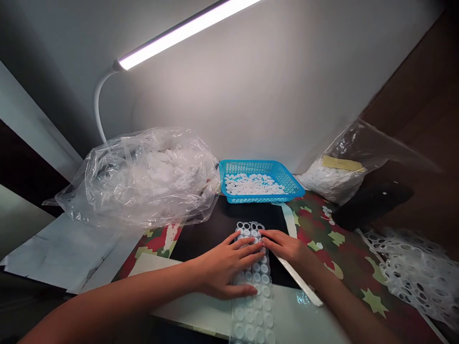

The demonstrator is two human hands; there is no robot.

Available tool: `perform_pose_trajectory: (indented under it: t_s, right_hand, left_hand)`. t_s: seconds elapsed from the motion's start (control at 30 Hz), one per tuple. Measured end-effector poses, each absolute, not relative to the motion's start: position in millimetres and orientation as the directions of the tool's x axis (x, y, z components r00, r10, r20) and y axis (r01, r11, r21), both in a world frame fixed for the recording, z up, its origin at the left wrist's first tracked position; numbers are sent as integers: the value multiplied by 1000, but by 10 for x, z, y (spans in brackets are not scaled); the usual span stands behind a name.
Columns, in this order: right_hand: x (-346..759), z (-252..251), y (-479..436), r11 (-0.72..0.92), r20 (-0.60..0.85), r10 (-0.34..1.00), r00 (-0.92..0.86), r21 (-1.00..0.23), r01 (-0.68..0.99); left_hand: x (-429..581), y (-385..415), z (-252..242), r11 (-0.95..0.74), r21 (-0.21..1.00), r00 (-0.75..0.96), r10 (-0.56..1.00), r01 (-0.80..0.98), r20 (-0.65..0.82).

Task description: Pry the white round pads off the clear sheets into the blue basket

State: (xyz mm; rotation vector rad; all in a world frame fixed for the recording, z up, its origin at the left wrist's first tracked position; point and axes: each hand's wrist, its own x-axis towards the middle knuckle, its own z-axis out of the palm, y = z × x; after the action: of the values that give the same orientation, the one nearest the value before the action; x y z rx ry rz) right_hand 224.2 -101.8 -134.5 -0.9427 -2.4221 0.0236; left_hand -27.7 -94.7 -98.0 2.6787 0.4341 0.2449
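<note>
A long sheet of transparent backing with rows of white round bumper dots runs from the lower edge of the view up to the middle of the dark mat. My left hand lies across this sheet, fingers spread and pressing on the dots. My right hand comes in from the right, its fingertips at the sheet's right edge near the top. I cannot tell if those fingertips pinch it. The hands partly hide the sheet's upper end.
A blue plastic basket holds loose white dots at the back. Plastic bags lie to its left and right. A perforated white waste sheet lies at right on a star-patterned mat. A lamp hangs above.
</note>
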Motion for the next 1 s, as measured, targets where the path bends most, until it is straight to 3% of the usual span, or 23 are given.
perform_pose_trajectory:
  t_s: [0.13, 0.33, 0.47, 0.6, 0.77, 0.87, 1.0]
  right_hand:
    - [2242, -1397, -932, 730, 623, 621, -476, -236, 642]
    - [2350, -1231, -905, 586, 639, 721, -268, -355, 728]
    - [2474, -1178, -872, 453, 681, 732, 26, -514, 729]
    - [2532, -1191, -828, 380, 573, 808, 139, -686, 620]
    - [2452, -1266, -780, 299, 354, 910, 216, -921, 249]
    - [2402, -1305, -744, 268, 295, 933, 208, -952, 149]
    - [2385, -1301, -724, 228, 237, 953, 191, -971, 70]
  left_hand:
    - [-276, -961, -958, -875, 401, 935, 339, 271, 107]
    - [-282, -962, -953, -878, 386, 935, 343, 284, 91]
    - [-286, -967, -977, -881, 382, 936, 338, 279, 96]
    - [-258, -957, -971, -888, 376, 923, 345, 263, 169]
    - [-263, -746, -968, -847, 312, 748, 529, 431, 401]
    - [-337, -538, -1001, -745, 333, 569, 660, 578, 490]
    - [-412, -371, -1025, -711, 330, 545, 695, 621, 469]
